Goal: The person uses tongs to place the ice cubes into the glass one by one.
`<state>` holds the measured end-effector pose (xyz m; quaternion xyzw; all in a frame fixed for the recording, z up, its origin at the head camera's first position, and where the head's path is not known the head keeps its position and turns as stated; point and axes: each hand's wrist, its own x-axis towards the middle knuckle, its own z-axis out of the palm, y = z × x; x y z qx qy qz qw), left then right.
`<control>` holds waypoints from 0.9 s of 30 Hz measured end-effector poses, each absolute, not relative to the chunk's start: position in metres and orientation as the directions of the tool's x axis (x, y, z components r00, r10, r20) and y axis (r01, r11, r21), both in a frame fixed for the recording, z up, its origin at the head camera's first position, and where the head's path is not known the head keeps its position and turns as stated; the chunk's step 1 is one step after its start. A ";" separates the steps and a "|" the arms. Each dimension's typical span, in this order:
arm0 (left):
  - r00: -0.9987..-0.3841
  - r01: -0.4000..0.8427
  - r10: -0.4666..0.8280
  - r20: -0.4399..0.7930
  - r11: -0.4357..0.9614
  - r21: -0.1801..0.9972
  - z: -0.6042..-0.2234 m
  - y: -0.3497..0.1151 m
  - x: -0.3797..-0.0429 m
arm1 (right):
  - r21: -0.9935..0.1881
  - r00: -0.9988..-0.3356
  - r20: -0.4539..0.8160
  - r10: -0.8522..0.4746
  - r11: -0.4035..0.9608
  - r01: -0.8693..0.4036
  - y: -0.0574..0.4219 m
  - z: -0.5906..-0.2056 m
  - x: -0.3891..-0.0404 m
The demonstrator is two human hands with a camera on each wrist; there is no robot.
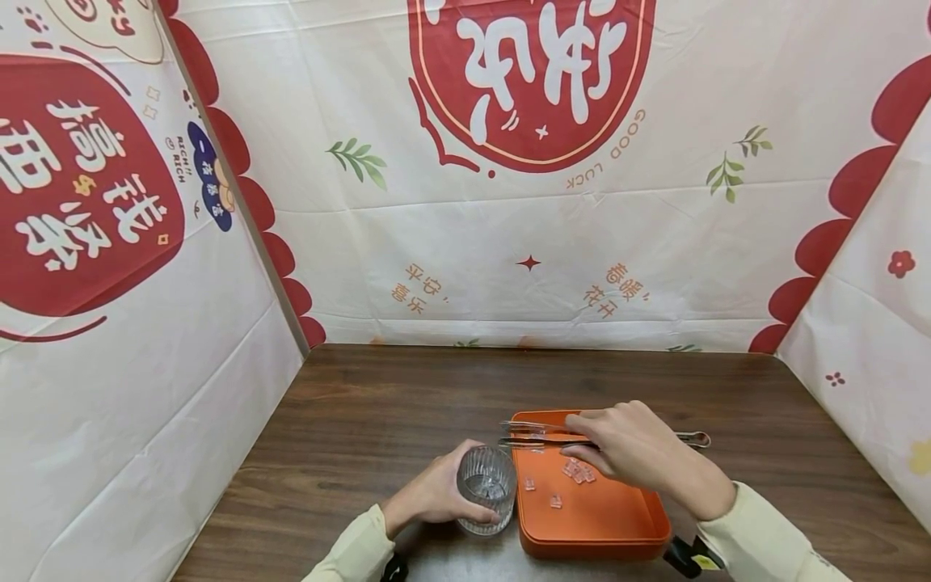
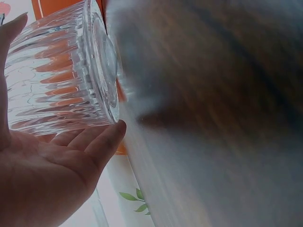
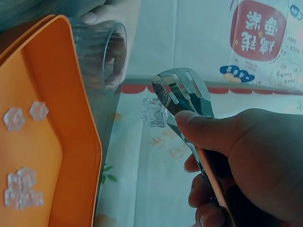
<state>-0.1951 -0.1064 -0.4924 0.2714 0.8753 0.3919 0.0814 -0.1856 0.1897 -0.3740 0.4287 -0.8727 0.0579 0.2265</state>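
Note:
My left hand [image 1: 440, 487] grips a ribbed clear glass [image 1: 487, 485] just left of the orange tray [image 1: 592, 551]. In the left wrist view the glass [image 2: 61, 75] shows its thick base, with a fingertip by the base's edge. My right hand [image 1: 633, 449] holds metal tongs [image 1: 694, 439] with slotted ends over the tray, their tips pointing toward the glass. A clear plastic-looking cube [image 3: 154, 112] appears at the tongs' end in the right wrist view; how firmly it is held I cannot tell. Several similar clear pieces [image 1: 579, 471] lie in the tray. What is inside the glass is unclear.
The brown wooden table [image 1: 364, 420] carries everything. Printed white cloth [image 1: 465, 275] hangs behind it and along both sides. A dark object with a yellow mark [image 1: 694, 558] shows beside the tray's near right corner, under the right sleeve [image 1: 764, 533].

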 end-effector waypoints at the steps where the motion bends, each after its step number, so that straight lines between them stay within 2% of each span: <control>1: -0.838 0.414 0.540 0.073 0.544 0.729 -0.493 -0.106 -0.195 | 0.091 -0.527 0.443 -0.725 0.621 -0.778 0.188 -0.374 -0.186; 8: -0.846 0.400 0.530 0.061 0.554 0.730 -0.492 -0.105 -0.195 | 0.082 -0.494 0.467 -0.734 0.592 -0.802 0.173 -0.374 -0.187; 19: -0.825 0.428 0.559 0.084 0.521 0.738 -0.489 -0.104 -0.196 | 0.066 -0.510 0.435 -0.742 0.592 -0.803 0.157 -0.378 -0.187; 27: -0.822 0.430 0.563 0.086 0.515 0.741 -0.487 -0.103 -0.197 | 0.049 -0.491 0.446 -0.749 0.568 -0.822 0.154 -0.376 -0.188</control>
